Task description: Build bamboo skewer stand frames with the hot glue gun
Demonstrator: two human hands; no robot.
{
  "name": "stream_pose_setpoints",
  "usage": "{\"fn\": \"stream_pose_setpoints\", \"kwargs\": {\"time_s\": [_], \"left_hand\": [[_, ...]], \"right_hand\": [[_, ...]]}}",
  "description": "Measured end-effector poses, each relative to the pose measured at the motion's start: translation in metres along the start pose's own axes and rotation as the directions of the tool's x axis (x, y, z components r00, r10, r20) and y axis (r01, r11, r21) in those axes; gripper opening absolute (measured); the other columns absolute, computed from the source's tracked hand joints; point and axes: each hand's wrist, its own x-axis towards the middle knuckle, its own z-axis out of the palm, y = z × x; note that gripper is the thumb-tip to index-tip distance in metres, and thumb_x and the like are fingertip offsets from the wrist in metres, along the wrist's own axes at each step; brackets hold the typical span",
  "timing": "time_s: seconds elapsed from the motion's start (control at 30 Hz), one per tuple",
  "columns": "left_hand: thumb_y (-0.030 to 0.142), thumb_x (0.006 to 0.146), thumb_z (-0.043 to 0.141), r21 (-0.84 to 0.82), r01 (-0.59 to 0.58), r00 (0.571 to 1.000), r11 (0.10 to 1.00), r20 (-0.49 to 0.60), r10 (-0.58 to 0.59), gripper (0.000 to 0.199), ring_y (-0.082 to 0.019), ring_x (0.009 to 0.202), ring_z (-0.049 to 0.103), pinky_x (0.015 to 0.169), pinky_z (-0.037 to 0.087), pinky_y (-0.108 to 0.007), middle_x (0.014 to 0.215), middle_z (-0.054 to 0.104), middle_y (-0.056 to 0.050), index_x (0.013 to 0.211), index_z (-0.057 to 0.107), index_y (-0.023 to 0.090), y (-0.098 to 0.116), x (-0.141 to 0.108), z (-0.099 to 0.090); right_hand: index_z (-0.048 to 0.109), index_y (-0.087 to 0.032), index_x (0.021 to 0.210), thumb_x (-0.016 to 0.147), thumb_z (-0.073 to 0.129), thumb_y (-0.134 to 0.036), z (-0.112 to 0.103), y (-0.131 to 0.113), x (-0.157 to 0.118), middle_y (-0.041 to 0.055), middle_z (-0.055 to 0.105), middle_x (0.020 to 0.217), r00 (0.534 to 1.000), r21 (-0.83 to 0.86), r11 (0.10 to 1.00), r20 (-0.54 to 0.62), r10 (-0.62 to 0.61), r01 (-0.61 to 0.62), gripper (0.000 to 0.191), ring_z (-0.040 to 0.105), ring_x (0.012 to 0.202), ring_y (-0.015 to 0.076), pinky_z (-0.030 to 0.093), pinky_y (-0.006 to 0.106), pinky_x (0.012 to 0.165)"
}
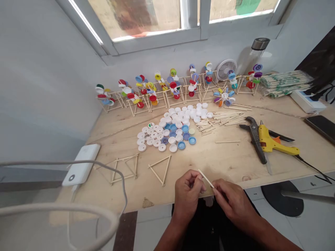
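Note:
A short pale wooden stick (206,178) is held between my two hands at the table's front edge. My left hand (188,191) pinches its upper left end. At its lower right end, the fingertips of my right hand (230,198) are closed on it. To the left lies a triangle of joined sticks (164,171), and beside that stands a small stick frame (124,169). White and blue bottle caps (172,140) are spread beyond my hands. Loose sticks (230,118) are piled to the right of the caps, with a single stick (227,142) nearer me.
Stick-and-cap wheel models (175,91) line the back wall. On the right are a yellow glue gun (277,141), a black-handled cutter (255,139), a phone (321,127) and a power strip (308,101). A white power bank (81,164) and a cable (104,209) occupy the left.

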Motion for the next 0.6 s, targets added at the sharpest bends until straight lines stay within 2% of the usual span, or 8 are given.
{"fn": "stream_pose_setpoints", "kwargs": {"time_s": [0.13, 0.27, 0.33, 0.43, 0.53, 0.6], "left_hand": [[0.031, 0.071, 0.061, -0.071, 0.024, 1.000, 0.997, -0.009, -0.024, 0.017, -0.008, 0.043, 0.044, 0.049, 0.036, -0.020, 0.046, 0.054, 0.004, 0.065, 0.055, 0.016, 0.001, 0.005, 0.002], [0.034, 0.067, 0.063, -0.201, 0.102, 0.995, 0.974, 0.004, -0.103, 0.020, -0.006, 0.039, 0.039, 0.045, 0.031, -0.019, 0.041, 0.051, 0.005, 0.064, 0.054, 0.016, 0.001, 0.008, 0.005], [0.035, 0.066, 0.064, -0.274, 0.169, 0.986, 0.947, 0.039, -0.164, 0.022, -0.006, 0.038, 0.038, 0.043, 0.029, -0.018, 0.039, 0.048, 0.005, 0.062, 0.053, 0.016, 0.001, 0.008, 0.007], [0.034, 0.066, 0.063, -0.334, 0.239, 0.971, 0.912, 0.111, -0.214, 0.020, -0.006, 0.037, 0.038, 0.041, 0.028, -0.018, 0.040, 0.048, 0.005, 0.063, 0.054, 0.016, -0.002, 0.005, 0.009], [0.033, 0.069, 0.061, -0.256, 0.230, 0.970, 0.939, 0.142, -0.198, 0.020, -0.006, 0.037, 0.040, 0.042, 0.029, -0.018, 0.041, 0.050, 0.004, 0.063, 0.055, 0.015, -0.005, -0.003, 0.007], [0.033, 0.071, 0.059, -0.106, 0.214, 0.963, 0.971, 0.189, -0.192, 0.020, -0.007, 0.038, 0.042, 0.043, 0.031, -0.019, 0.042, 0.052, 0.003, 0.063, 0.058, 0.015, -0.006, -0.012, 0.001]], "right_hand": [[0.052, -0.019, 0.085, 0.094, 0.037, -0.034, -0.003, -0.008, 0.004, -0.0038, 0.050, 0.060, 0.980, 0.293, 0.938, 0.122, 0.156, -0.186, 0.023, 0.046, 0.055, 0.0104, 0.036, 0.023, 0.055], [0.051, -0.018, 0.085, 0.092, 0.042, -0.045, -0.003, -0.010, 0.006, -0.0070, 0.044, 0.052, 0.942, 0.559, 0.760, 0.246, 0.228, -0.330, 0.030, 0.038, 0.048, 0.0076, 0.031, 0.021, 0.049], [0.051, -0.017, 0.084, 0.089, 0.044, -0.050, -0.003, -0.011, 0.005, -0.0075, 0.043, 0.051, 0.925, 0.629, 0.680, 0.297, 0.237, -0.377, 0.034, 0.034, 0.044, 0.0063, 0.027, 0.020, 0.045], [0.052, -0.017, 0.085, 0.088, 0.046, -0.052, -0.003, -0.014, 0.005, -0.0075, 0.044, 0.050, 0.925, 0.681, 0.628, 0.309, 0.222, -0.378, 0.036, 0.032, 0.042, 0.0053, 0.024, 0.020, 0.042], [0.053, -0.016, 0.087, 0.088, 0.047, -0.052, -0.005, -0.014, 0.005, -0.0068, 0.045, 0.052, 0.933, 0.718, 0.596, 0.284, 0.219, -0.359, 0.037, 0.034, 0.043, 0.0049, 0.025, 0.019, 0.043], [0.052, -0.016, 0.089, 0.088, 0.047, -0.053, -0.006, -0.013, 0.006, -0.0069, 0.046, 0.053, 0.935, 0.729, 0.585, 0.270, 0.231, -0.355, 0.037, 0.035, 0.043, 0.0050, 0.027, 0.019, 0.044]]}}
